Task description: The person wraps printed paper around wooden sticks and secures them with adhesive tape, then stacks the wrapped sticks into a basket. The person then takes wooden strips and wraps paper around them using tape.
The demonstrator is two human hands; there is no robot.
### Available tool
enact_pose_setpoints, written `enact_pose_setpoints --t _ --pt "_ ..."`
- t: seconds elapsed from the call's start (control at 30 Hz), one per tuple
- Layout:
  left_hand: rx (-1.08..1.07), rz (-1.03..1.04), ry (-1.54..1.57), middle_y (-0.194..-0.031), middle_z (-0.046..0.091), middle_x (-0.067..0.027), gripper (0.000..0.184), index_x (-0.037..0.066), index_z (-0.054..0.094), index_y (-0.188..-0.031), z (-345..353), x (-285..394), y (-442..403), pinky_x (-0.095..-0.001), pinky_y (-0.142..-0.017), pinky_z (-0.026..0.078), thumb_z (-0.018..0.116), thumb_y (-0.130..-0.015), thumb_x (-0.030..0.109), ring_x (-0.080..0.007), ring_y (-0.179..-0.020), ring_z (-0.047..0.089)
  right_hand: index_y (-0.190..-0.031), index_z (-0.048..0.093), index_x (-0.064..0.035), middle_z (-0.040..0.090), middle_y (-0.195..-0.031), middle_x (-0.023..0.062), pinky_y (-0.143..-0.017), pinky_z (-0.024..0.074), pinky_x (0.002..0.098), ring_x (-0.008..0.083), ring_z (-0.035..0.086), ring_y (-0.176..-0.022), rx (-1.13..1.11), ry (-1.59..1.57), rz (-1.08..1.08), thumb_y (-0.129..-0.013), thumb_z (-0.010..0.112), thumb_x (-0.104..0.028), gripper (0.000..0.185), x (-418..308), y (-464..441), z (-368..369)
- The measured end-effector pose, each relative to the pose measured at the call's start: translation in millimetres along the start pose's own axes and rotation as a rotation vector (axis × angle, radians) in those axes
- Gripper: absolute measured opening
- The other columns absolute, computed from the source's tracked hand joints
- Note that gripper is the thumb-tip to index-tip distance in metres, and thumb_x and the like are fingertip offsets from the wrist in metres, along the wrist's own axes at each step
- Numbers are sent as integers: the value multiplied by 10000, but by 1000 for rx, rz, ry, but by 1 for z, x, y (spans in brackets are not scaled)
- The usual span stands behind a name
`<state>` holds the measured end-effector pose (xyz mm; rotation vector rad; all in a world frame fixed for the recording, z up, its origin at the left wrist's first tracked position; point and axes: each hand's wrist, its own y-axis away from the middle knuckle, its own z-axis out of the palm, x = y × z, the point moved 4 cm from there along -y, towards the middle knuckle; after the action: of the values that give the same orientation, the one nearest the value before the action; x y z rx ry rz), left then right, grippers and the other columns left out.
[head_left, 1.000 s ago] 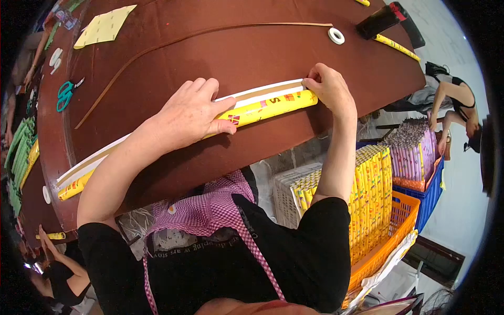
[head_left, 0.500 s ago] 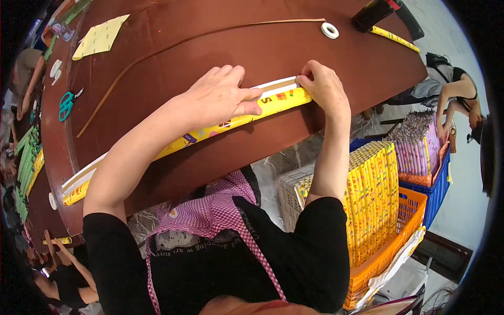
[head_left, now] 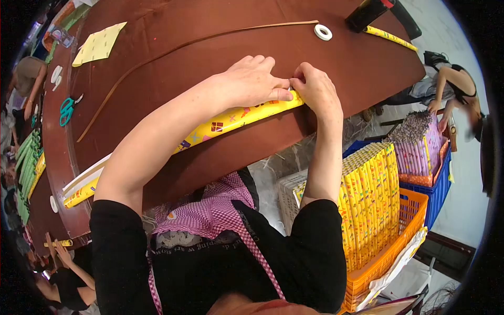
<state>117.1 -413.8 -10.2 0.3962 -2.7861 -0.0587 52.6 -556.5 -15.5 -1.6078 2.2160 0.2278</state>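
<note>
Workshop, broad brown worktable point(head_left: 378, 68), teal scissors point(head_left: 66, 111), orange crate point(head_left: 415, 208) packed with yellow rolls point(head_left: 370, 205), co-worker point(head_left: 447, 84) beside blue crate point(head_left: 440, 198)

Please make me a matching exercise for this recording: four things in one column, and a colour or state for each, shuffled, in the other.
Things:
1. Scissors
2. Long printed roll
3. Crate with the lilac rolls
4. Paper sheet on the table

Colours and states:
A. Blue
B. Pale yellow, lying apart from the hands
C. Teal handles
D. Touched by the left hand and, at one end, by the right hand

Pairs: 1-C, 2-D, 3-A, 4-B
</note>
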Motion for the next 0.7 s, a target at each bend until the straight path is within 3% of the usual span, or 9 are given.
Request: enact_pose_setpoints --t 0.1,0.17,0.2,0.23,0.3,0.37,0.47,0.53,0.7 --pt "-35 -31 8 -1061 516 -155 547 237 605 -1278 -5 -1 4 -412 -960 369 342 -963 599 -286 -1055 472 -910 622 -13 677 -873 189 -748 506 431 351 652 -876 -1 6 23 -812 633 -165 181 -2 1 1" --pt "-25 -34 82 -1020 482 -151 490 228 594 -1293 -10 3 11 -408 -937 374 381 -973 532 -300 -1031 456 -937 612 -15 677 -900 187 -773 501 433 353 646 -905 16 25 38 -821 628 -171 195 -3 3 0" --pt "42 -20 103 -1018 496 -145 416 190 621 -1221 -15 4 18 -416 -920 386 462 -956 469 -305 -1018 474 -937 612 -15 677 -900 187 -773 501 433 353 646 -905 20 27 28 -821 628 -171 195 -3 3 0" --pt "46 -23 100 -1018 496 -145 416 190 621 -1221 -17 6 30 -416 -920 386 462 -956 469 -305 -1018 474 -944 608 -17 677 -908 186 -782 499 432 349 644 -915 26 17 24 -823 631 -175 200 -3 4 0" --pt "330 97 -23 -965 529 -118 363 122 638 -1130 -31 18 67 -400 -841 409 559 -921 407 -281 -939 505 -952 604 -19 677 -916 185 -791 497 430 346 642 -924 32 3 23 -825 633 -179 206 -1 5 0" --pt "412 109 -88 -933 535 -97 326 66 627 -1067 -40 33 114 -385 -806 415 691 -822 272 -282 -898 516 -944 604 -21 675 -916 185 -792 498 422 342 642 -926 27 2 29 -826 637 -183 203 0 4 1" --pt "434 5 -131 -969 556 -100 334 43 607 -1041 -34 44 173 -386 -811 413 725 -776 208 -287 -917 525 -941 603 -19 674 -910 184 -792 498 419 338 644 -921 24 5 45 -824 642 -183 205 0 4 1" --pt "499 -184 -192 -1009 576 -113 321 29 588 -1025 -24 37 204 -398 -814 410 726 -771 168 -288 -943 532 -939 602 -17 674 -904 183 -788 498 416 336 645 -913 33 4 44 -822 644 -180 206 1 4 2" --pt "515 -297 -132 -1011 585 -116 290 21 580 -1035 6 15 237 -406 -815 406 702 -779 84 -296 -936 535 -928 602 -10 671 -882 177 -773 500 401 324 648 -884 25 -1 56 -814 652 -173 206 -1 2 0"
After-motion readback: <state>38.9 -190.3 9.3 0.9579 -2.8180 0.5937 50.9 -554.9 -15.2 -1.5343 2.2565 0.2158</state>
